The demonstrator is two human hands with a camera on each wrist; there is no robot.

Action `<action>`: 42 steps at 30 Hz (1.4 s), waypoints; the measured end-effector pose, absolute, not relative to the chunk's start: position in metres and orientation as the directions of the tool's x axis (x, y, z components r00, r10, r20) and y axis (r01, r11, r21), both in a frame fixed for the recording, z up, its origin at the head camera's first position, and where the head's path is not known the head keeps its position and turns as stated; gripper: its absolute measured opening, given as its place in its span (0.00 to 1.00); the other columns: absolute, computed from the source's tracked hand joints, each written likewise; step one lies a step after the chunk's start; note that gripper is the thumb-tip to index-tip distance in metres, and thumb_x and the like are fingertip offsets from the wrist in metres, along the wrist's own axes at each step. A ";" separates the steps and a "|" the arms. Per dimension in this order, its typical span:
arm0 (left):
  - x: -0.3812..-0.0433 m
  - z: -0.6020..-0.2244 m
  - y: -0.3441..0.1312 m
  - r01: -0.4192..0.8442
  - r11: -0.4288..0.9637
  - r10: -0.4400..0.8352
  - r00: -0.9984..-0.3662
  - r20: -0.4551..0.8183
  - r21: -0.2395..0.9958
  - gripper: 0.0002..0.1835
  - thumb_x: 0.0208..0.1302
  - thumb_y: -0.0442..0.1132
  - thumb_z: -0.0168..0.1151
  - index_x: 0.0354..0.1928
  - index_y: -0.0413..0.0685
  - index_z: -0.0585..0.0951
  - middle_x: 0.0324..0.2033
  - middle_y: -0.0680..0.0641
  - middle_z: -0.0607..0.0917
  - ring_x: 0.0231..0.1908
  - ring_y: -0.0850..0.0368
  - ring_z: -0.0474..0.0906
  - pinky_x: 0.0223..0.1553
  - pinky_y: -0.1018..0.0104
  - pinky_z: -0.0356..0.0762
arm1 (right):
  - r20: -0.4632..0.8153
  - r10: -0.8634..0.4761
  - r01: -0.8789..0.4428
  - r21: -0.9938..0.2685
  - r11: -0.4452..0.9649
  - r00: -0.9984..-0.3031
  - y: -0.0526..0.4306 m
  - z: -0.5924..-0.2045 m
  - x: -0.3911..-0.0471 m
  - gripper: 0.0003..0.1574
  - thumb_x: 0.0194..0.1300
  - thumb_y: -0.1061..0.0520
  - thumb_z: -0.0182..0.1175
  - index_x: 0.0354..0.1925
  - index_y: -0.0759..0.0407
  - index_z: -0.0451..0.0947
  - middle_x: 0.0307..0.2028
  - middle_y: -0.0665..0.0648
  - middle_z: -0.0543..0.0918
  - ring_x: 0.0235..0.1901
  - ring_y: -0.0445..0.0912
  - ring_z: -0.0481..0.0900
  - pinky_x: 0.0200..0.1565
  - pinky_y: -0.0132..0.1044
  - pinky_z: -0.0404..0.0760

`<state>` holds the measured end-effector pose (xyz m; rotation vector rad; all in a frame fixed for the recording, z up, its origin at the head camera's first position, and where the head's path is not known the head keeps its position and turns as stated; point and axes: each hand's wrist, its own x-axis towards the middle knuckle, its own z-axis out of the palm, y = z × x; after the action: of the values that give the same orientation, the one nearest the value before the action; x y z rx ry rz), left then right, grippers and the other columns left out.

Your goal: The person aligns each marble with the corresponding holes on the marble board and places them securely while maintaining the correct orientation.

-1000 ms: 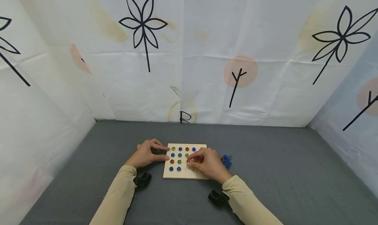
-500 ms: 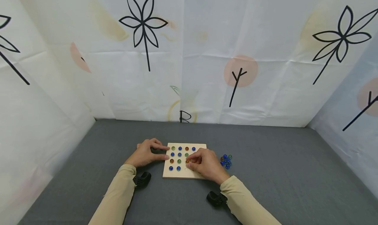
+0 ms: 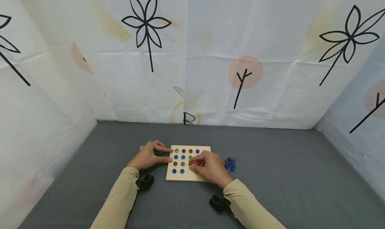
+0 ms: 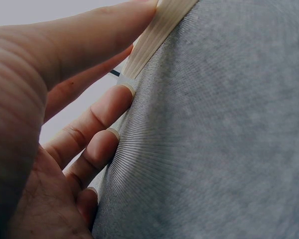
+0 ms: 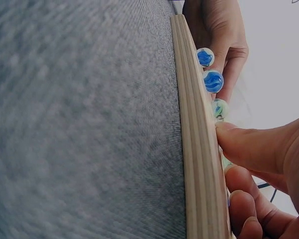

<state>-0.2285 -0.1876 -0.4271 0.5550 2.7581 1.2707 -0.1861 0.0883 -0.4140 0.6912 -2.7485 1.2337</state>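
Observation:
A pale wooden board [image 3: 186, 178] with rows of glass marbles lies on the grey table. My left hand [image 3: 149, 156] is at its left edge, thumb and index fingertips touching the edge, the other fingers extended in the left wrist view. Over the board's right part, my right hand [image 3: 212, 167] pinches an orange marble [image 3: 190, 163] between thumb and fingers, low at the third row. Blue marbles [image 5: 213, 81] and a greenish marble [image 5: 219, 108] sit beside the right thumb in the right wrist view. My right hand covers the board's lower right holes.
A loose cluster of mostly blue marbles [image 3: 230, 163] lies right of the board on the grey tabletop [image 3: 285, 175]. White printed cloth walls [image 3: 210, 88] enclose the table at the back and sides. Black wrist cameras hang under both wrists.
My right hand has shifted slightly left with the orange marble, settling at the third row. The left hand stays at the board's edge.

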 end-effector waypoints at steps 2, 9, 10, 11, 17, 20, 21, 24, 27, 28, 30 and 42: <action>-0.229 -0.427 -0.188 0.300 0.595 0.345 -0.933 0.100 0.746 0.20 0.53 0.51 0.80 0.49 0.58 0.91 0.43 0.53 0.82 0.48 0.50 0.76 0.55 0.39 0.48 | 0.233 -0.382 -0.428 -0.694 0.579 -0.894 0.089 -0.414 -0.186 0.08 0.62 0.59 0.73 0.41 0.55 0.92 0.26 0.44 0.77 0.24 0.36 0.72 0.28 0.33 0.71; -0.230 -0.427 -0.188 0.304 0.596 0.348 -0.932 0.103 0.743 0.20 0.54 0.51 0.80 0.49 0.57 0.91 0.44 0.52 0.82 0.48 0.50 0.76 0.55 0.39 0.48 | 0.242 -0.388 -0.438 -0.695 0.570 -0.889 0.089 -0.415 -0.187 0.08 0.62 0.59 0.73 0.41 0.55 0.91 0.26 0.44 0.77 0.24 0.36 0.72 0.27 0.32 0.71; -0.230 -0.427 -0.187 0.306 0.595 0.348 -0.932 0.104 0.743 0.20 0.54 0.51 0.80 0.49 0.57 0.91 0.44 0.52 0.82 0.48 0.50 0.76 0.54 0.39 0.48 | 0.242 -0.388 -0.438 -0.694 0.572 -0.889 0.089 -0.415 -0.187 0.08 0.62 0.59 0.73 0.41 0.55 0.91 0.27 0.44 0.77 0.24 0.36 0.72 0.28 0.32 0.71; -0.229 -0.427 -0.187 0.308 0.595 0.349 -0.931 0.106 0.743 0.20 0.54 0.51 0.79 0.49 0.56 0.91 0.44 0.52 0.82 0.48 0.49 0.76 0.54 0.39 0.48 | 0.242 -0.387 -0.437 -0.694 0.573 -0.890 0.090 -0.415 -0.187 0.08 0.62 0.59 0.73 0.41 0.55 0.91 0.27 0.44 0.77 0.24 0.36 0.72 0.28 0.32 0.71; -0.229 -0.425 -0.186 0.315 0.595 0.355 -0.928 0.111 0.739 0.20 0.55 0.50 0.79 0.49 0.55 0.91 0.44 0.51 0.82 0.48 0.49 0.76 0.54 0.38 0.48 | 0.239 -0.380 -0.430 -0.697 0.574 -0.894 0.090 -0.415 -0.186 0.07 0.61 0.59 0.73 0.40 0.54 0.91 0.26 0.44 0.77 0.24 0.36 0.72 0.28 0.33 0.72; -0.229 -0.424 -0.186 0.320 0.593 0.358 -0.927 0.114 0.739 0.20 0.55 0.50 0.79 0.49 0.55 0.91 0.44 0.51 0.82 0.48 0.48 0.75 0.53 0.37 0.48 | 0.241 -0.379 -0.431 -0.696 0.574 -0.894 0.090 -0.414 -0.186 0.07 0.61 0.59 0.74 0.40 0.54 0.91 0.26 0.44 0.76 0.24 0.36 0.72 0.28 0.33 0.72; -0.229 -0.425 -0.186 0.319 0.593 0.357 -0.927 0.113 0.739 0.20 0.55 0.50 0.79 0.49 0.55 0.91 0.44 0.51 0.82 0.48 0.48 0.75 0.54 0.36 0.47 | 0.240 -0.378 -0.430 -0.697 0.574 -0.894 0.090 -0.414 -0.186 0.07 0.61 0.59 0.74 0.40 0.54 0.91 0.26 0.44 0.76 0.24 0.36 0.72 0.28 0.33 0.72; -0.230 -0.425 -0.187 0.314 0.596 0.353 -0.929 0.110 0.740 0.20 0.54 0.50 0.80 0.49 0.55 0.91 0.44 0.51 0.82 0.49 0.48 0.75 0.56 0.35 0.46 | 0.237 -0.382 -0.429 -0.700 0.571 -0.893 0.090 -0.414 -0.186 0.08 0.61 0.59 0.74 0.40 0.54 0.91 0.26 0.44 0.77 0.24 0.36 0.72 0.28 0.33 0.72; -0.230 -0.427 -0.188 0.310 0.596 0.350 -0.930 0.108 0.741 0.20 0.54 0.50 0.80 0.49 0.56 0.91 0.44 0.52 0.82 0.49 0.47 0.75 0.58 0.34 0.44 | 0.236 -0.387 -0.431 -0.708 0.560 -0.891 0.091 -0.414 -0.186 0.08 0.60 0.59 0.74 0.41 0.55 0.91 0.26 0.44 0.77 0.24 0.36 0.72 0.28 0.33 0.72; -0.230 -0.427 -0.188 0.308 0.596 0.349 -0.931 0.106 0.742 0.20 0.53 0.51 0.80 0.49 0.57 0.91 0.44 0.52 0.82 0.49 0.48 0.75 0.58 0.34 0.44 | 0.235 -0.388 -0.430 -0.712 0.555 -0.891 0.091 -0.414 -0.186 0.08 0.60 0.59 0.74 0.41 0.56 0.91 0.27 0.45 0.78 0.24 0.36 0.72 0.28 0.33 0.72; -0.229 -0.428 -0.189 0.305 0.593 0.348 -0.932 0.105 0.745 0.20 0.53 0.51 0.80 0.49 0.57 0.91 0.44 0.52 0.82 0.49 0.48 0.76 0.58 0.35 0.45 | 0.232 -0.389 -0.426 -0.719 0.549 -0.892 0.091 -0.413 -0.186 0.09 0.60 0.60 0.75 0.41 0.56 0.91 0.27 0.45 0.78 0.24 0.36 0.73 0.28 0.32 0.73; -0.229 -0.430 -0.189 0.306 0.597 0.346 -0.932 0.106 0.742 0.20 0.53 0.52 0.80 0.48 0.58 0.91 0.43 0.53 0.82 0.48 0.50 0.76 0.55 0.37 0.47 | 0.236 -0.383 -0.422 -0.734 0.532 -0.893 0.100 -0.403 -0.188 0.08 0.59 0.61 0.75 0.40 0.59 0.90 0.28 0.47 0.79 0.26 0.39 0.75 0.29 0.33 0.75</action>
<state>-0.2293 -0.1889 -0.4300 0.5643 2.7632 1.2695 -0.1881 0.0997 -0.4031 0.7122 -2.7089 1.3183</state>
